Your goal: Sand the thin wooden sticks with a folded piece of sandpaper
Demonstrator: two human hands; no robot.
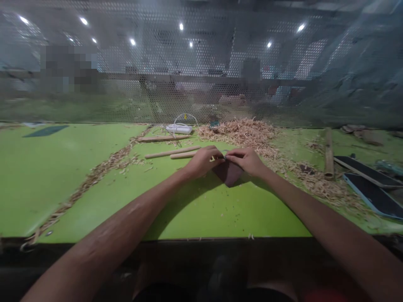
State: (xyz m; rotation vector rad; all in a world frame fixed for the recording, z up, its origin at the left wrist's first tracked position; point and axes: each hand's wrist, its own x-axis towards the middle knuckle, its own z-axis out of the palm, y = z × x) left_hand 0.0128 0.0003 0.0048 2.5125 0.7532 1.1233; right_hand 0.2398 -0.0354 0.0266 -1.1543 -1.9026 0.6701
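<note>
Both hands meet over the green tabletop (201,209), near the middle of the head view. Between them is a dark reddish-brown piece of sandpaper (229,173), its pointed lower corner hanging toward me. My left hand (204,160) pinches its upper edge with thumb and fingers. Close beside it, my right hand (246,160) is closed on the same edge in a pinch. Two smooth wooden sticks, a longer one (170,152) and a nearer one (182,155), lie just left of my left hand, which hides the nearer one's right end.
Curly wood shavings (242,130) are heaped behind my hands and trail right. A white power strip (179,128) with a cable and a rough wooden strip (163,139) lie behind the sticks. Two phones (374,195) and a bamboo piece (328,155) are at right. Perforated mesh (195,92) borders the back.
</note>
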